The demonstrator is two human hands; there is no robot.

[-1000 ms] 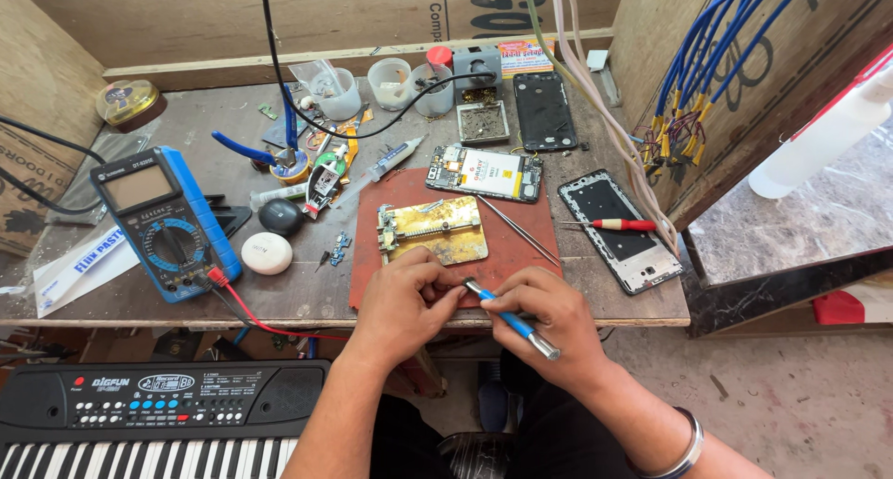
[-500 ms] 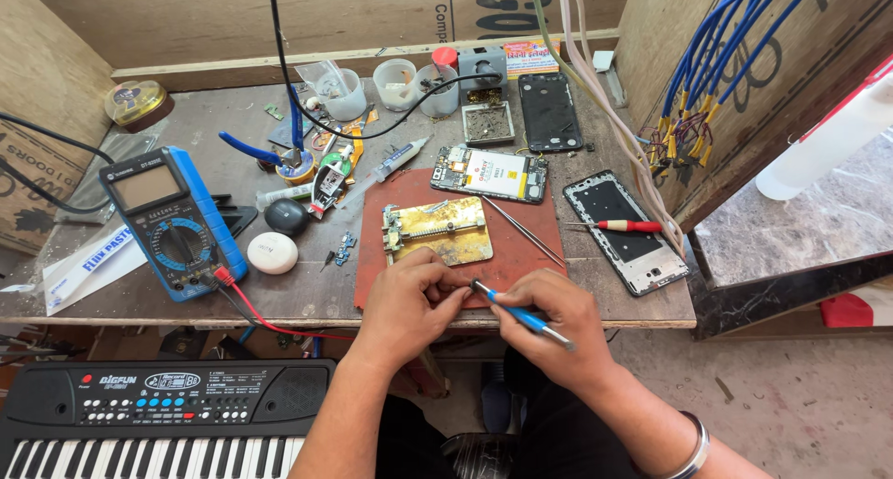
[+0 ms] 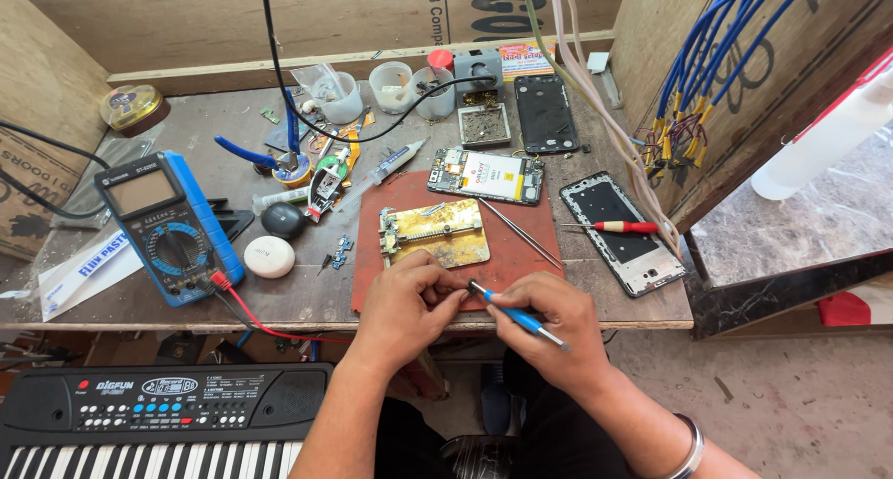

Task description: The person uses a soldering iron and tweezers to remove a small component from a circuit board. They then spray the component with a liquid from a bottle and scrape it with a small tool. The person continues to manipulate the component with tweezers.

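My left hand (image 3: 405, 307) rests at the near edge of a reddish-brown work mat (image 3: 516, 256), its fingers pinched on a small part too tiny to make out. My right hand (image 3: 549, 325) grips a thin blue-handled screwdriver (image 3: 513, 314), whose tip touches that part at my left fingertips. Just beyond my hands, a gold-coloured metal holder plate (image 3: 434, 232) lies on the mat. A pair of tweezers (image 3: 521, 231) lies to its right.
On the wooden bench (image 3: 186, 293): a blue multimeter (image 3: 167, 226) with a red lead, an opened phone (image 3: 485, 176), a phone frame (image 3: 621, 230) with a red screwdriver (image 3: 619, 226), a dark phone back (image 3: 546, 113), plastic cups (image 3: 391, 86), blue pliers (image 3: 251, 152). A keyboard instrument (image 3: 158, 419) sits below left.
Both hands stay at the mat's near edge. The screwdriver tip has shifted slightly toward my left fingertips. The view has moved a little.
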